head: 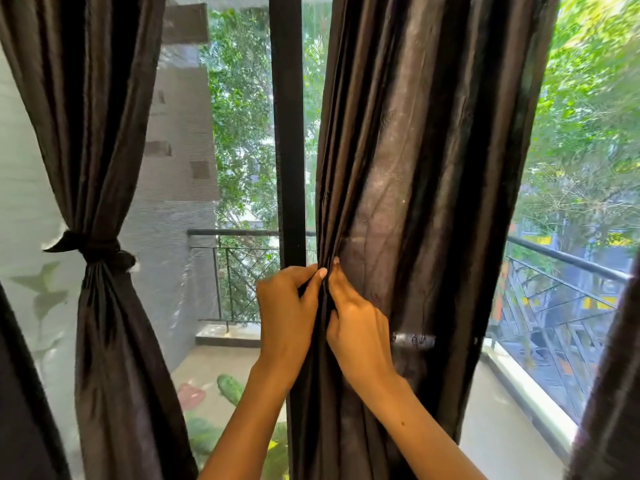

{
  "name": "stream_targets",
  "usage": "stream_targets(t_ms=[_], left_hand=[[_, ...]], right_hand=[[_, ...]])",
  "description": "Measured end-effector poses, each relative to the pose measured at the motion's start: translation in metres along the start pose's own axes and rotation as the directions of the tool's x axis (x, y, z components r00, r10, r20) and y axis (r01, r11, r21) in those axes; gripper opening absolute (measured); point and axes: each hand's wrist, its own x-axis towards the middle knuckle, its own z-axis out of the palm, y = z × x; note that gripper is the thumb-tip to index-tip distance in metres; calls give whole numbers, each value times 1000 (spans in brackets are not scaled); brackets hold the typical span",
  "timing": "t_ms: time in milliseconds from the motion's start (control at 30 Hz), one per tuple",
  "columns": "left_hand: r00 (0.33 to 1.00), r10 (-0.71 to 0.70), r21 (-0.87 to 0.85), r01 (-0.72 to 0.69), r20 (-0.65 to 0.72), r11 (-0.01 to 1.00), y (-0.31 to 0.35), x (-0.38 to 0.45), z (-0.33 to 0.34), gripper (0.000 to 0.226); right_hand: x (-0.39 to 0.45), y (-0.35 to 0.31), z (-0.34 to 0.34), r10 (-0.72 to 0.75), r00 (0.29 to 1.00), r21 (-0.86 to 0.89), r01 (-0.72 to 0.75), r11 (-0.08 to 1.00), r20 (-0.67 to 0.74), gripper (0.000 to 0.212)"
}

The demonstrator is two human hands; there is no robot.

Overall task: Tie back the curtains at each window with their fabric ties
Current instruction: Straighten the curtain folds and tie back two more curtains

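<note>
A person's left hand (287,306) and right hand (356,320) both pinch the folded edge of a dark hanging curtain (415,168); beside it, another curtain (104,133) is knotted with its tie (93,249).

1. My right hand's (358,327) fingertips vanish into the folds of the middle curtain (415,168).
2. The dark cloth (609,393) at lower right is cut by the frame's edge.
3. The trees (588,133) at upper right are smeared.

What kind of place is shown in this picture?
Probably an upper-floor room of a home, at glass balcony doors. Long dark brown satin curtains hang there, a black metal balcony railing stands outside, and green treetops rise beyond it.
</note>
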Motion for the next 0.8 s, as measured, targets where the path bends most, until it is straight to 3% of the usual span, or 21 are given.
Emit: stream_targets(t_ms=[233, 300, 367, 400, 467, 500, 533, 600, 633, 733, 800], left_hand=[[999, -25, -23, 25, 21, 999, 6, 3, 0, 13], [1000, -16, 26, 16, 12, 1000, 3, 6, 0, 13], [999, -36, 31, 37, -10, 999, 0, 7, 1, 18], [999, -46, 26, 46, -16, 999, -1, 7, 1, 19], [998, -56, 26, 57, -18, 998, -2, 6, 1, 20], [998, -52, 30, 53, -17, 998, -2, 6, 1, 20], [999, -40, 36, 41, -20, 999, -2, 5, 2, 20], [1000, -10, 43, 12, -28, 999, -2, 5, 5, 17], [1000, -3, 39, 4, -27, 999, -2, 4, 6, 16], [1000, 1, 4, -1, -9, 1000, 0, -1, 12, 12], [1000, 8, -27, -8, 14, 1000, 3, -3, 13, 9]], right_hand=[[0, 8, -13, -118, 981, 102, 103, 989, 154, 61], [0, 12, -19, -100, 991, 136, 88, 987, 84, 53], [1, 18, -21, 65, 983, 156, -38, 987, -174, 51], [3, 21, -22, 190, 941, 195, -138, 971, -278, 60], [11, 26, -28, 396, 868, 334, -292, 896, -302, 82], [14, 29, -30, 444, 852, 379, -328, 865, -276, 81], [15, 32, -31, 446, 853, 381, -330, 864, -270, 66], [15, 31, -29, 320, 890, 190, -269, 944, -325, 17], [13, 28, -28, 255, 910, 60, -249, 967, -327, 11], [7, 15, -17, 201, 978, -154, -206, 966, -46, 41], [5, 7, -13, 175, 979, -207, -151, 967, 102, 60]])
